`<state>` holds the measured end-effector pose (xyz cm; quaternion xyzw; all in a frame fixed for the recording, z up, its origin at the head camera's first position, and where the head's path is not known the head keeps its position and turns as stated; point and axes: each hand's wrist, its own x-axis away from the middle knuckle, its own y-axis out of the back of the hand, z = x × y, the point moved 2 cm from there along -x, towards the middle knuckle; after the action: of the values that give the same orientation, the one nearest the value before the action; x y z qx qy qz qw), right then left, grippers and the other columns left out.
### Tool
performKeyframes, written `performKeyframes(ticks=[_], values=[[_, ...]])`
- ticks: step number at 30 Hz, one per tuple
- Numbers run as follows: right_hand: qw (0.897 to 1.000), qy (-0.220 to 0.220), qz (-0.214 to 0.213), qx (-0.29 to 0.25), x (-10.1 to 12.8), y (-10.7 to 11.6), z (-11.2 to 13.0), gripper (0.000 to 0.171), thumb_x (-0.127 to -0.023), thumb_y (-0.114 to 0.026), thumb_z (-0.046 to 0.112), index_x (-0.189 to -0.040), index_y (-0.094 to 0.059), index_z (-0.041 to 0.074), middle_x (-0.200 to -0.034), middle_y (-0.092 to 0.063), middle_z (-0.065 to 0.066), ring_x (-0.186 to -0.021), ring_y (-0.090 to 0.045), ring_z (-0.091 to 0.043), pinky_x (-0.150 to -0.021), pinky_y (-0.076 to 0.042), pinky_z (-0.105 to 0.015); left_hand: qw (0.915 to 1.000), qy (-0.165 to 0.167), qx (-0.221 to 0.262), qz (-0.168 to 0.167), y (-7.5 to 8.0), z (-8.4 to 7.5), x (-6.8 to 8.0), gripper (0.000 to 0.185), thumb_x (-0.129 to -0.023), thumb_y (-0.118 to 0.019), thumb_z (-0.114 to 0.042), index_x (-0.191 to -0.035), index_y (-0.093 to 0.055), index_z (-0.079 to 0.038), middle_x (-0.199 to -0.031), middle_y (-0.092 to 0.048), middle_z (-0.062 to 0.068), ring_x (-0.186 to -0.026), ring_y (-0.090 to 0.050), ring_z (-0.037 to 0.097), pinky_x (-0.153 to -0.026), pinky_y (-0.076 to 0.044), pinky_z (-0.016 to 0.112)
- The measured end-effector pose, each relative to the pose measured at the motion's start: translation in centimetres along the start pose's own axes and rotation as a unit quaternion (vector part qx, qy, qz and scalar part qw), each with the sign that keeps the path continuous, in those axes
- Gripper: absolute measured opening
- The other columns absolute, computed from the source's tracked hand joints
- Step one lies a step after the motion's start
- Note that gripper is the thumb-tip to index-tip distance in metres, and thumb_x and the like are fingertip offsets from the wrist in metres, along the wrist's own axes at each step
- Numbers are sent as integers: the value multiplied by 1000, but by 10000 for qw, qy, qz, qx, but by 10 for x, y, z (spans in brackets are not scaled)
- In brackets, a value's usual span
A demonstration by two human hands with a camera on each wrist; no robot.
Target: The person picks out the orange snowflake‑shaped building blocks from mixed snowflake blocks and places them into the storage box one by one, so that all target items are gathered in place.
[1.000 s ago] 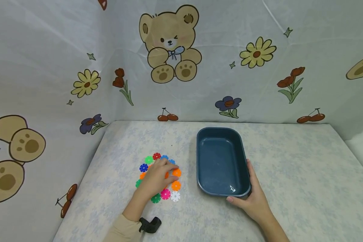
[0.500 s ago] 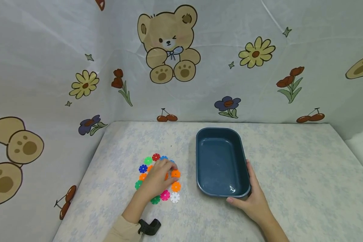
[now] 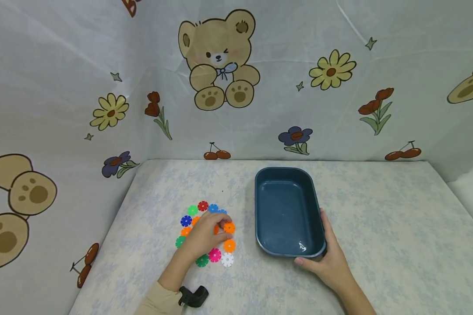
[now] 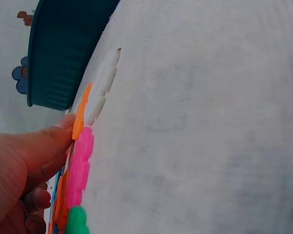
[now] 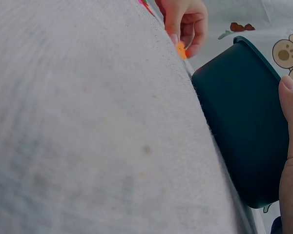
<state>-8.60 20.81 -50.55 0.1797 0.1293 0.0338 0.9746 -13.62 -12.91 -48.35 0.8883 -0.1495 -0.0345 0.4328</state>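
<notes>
Colourful flower-shaped plastic discs lie grouped on the table at left in the head view, including a pink disc (image 3: 214, 255), a white disc (image 3: 227, 260) and a dark blue disc (image 3: 186, 221). My left hand (image 3: 202, 235) is over the group and hides part of it. Its thumb and forefinger pinch an orange disc (image 3: 229, 227) at the group's right side. Another orange disc (image 3: 229, 246) lies just below. To the right stands a dark blue rectangular tub (image 3: 261, 236) with nothing in it. My right hand (image 3: 333, 267) grips its near right corner, thumb at the near rim, fingers along the side.
The pale mottled table (image 3: 386, 227) extends right of the tub and in front of it. A cloth wall (image 3: 276, 100) printed with bears and flowers rises behind and at left. A black wrist mount (image 3: 194, 296) sits at my left cuff.
The thumb and forefinger of my left hand have drawn closer together on the orange disc. My right hand stays on the tub. The head view has shifted slightly.
</notes>
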Motion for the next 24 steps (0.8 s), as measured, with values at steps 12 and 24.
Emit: performKeyframes(ticks=[12, 24], values=[[10000, 14, -41, -10, 1, 2, 1, 136, -61, -93, 2, -161, -3, 23, -168, -6, -11, -150, -14, 4, -109, -18, -2, 9997, -58, 243, -1, 2, -3, -2, 31, -84, -81, -32, -110, -71, -18, -84, -58, -9, -86, -50, 11, -71, -48, 24], [10000, 0, -68, 11, 2, 0, 0, 135, -61, -94, 5, -161, -4, 20, -169, -6, 0, -150, -13, 4, -110, -18, -2, 9833, 315, 1620, -761, 21, -37, -16, 33, -78, -85, -32, -109, -73, -28, -89, -61, -6, -81, -53, 17, -62, -48, 24]])
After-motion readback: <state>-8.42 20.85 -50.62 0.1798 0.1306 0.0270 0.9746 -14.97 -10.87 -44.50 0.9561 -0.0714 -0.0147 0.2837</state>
